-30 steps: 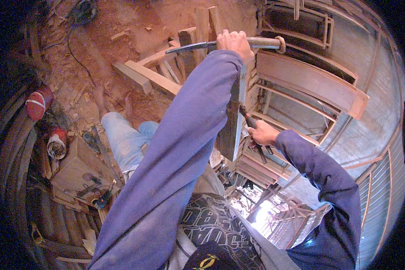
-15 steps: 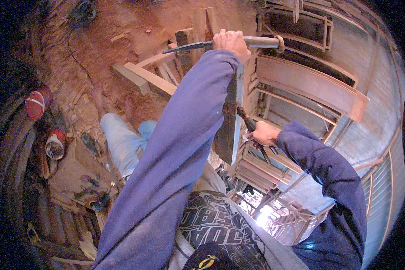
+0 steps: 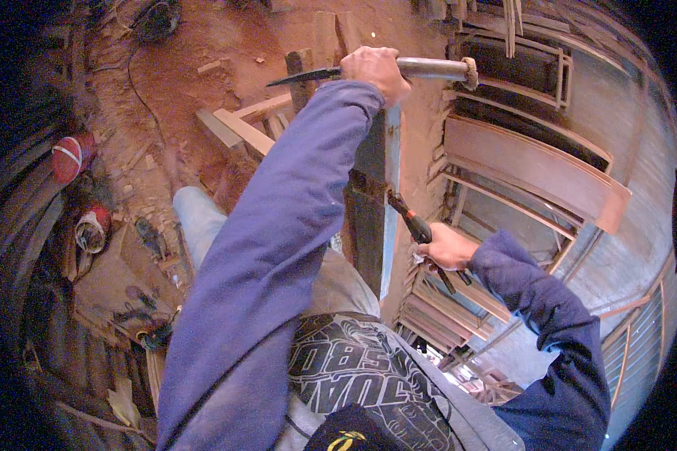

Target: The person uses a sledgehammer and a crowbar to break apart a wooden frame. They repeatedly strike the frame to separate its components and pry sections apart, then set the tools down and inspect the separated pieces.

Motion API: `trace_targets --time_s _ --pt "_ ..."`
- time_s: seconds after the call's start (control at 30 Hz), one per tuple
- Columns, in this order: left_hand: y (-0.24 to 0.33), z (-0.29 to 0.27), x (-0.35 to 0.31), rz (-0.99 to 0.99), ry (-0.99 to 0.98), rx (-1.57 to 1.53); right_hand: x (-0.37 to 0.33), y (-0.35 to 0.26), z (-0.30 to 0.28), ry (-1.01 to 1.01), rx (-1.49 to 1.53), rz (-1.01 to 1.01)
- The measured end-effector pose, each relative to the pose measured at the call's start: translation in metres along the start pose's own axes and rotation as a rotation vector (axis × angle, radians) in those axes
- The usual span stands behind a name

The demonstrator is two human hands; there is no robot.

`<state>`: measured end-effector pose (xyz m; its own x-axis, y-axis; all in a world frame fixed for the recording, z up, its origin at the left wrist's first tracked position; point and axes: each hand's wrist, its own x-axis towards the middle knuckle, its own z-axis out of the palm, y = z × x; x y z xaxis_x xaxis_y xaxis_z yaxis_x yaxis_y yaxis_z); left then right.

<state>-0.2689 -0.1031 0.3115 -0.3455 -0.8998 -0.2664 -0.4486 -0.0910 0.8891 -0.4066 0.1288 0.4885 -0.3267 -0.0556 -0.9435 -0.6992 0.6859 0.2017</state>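
My left hand [image 3: 374, 73] is closed round a long chisel at the top centre. Its dark pointed blade [image 3: 302, 77] sticks out to the left, and its thick handle [image 3: 436, 69] runs right to a frayed, ring-like end. Beneath the hand stands a dark timber beam [image 3: 370, 150] with a pale bluish edge, partly hidden by my left sleeve. Right of the beam, my right hand [image 3: 447, 248] grips a black plier-like tool [image 3: 412, 220] with a red band. Its narrow tip points toward the beam's edge; whether they touch, I cannot tell.
Pale boards [image 3: 244, 131] lie beyond my left sleeve, above my jeans-clad leg [image 3: 195, 214]. Red containers [image 3: 74, 158] stand at the left near wood scraps. Wooden frames [image 3: 538, 143] line the right wall. A dark cable [image 3: 137, 86] crosses the reddish, dusty ground.
My left hand and the chisel appear slightly further left, and my right hand with its tool sits slightly lower. The whole view has shifted a little, and one leg is now hidden.
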Motion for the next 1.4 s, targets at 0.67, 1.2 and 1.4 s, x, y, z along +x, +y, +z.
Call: trace_targets --time_s 0.67,1.2,1.4 --pt "-0.007 -0.025 -0.036 0.229 0.536 0.339 0.057 0.078 0.159 0.467 0.499 -0.919" --pt "-0.335 -0.067 -0.58 -1.093 0.69 0.315 0.055 -0.05 0.184 0.284 -0.212 -1.564" --pt "-0.396 0.038 -0.737 -1.658 0.675 0.028 0.0 -0.18 0.223 0.062 -0.536 -1.426"
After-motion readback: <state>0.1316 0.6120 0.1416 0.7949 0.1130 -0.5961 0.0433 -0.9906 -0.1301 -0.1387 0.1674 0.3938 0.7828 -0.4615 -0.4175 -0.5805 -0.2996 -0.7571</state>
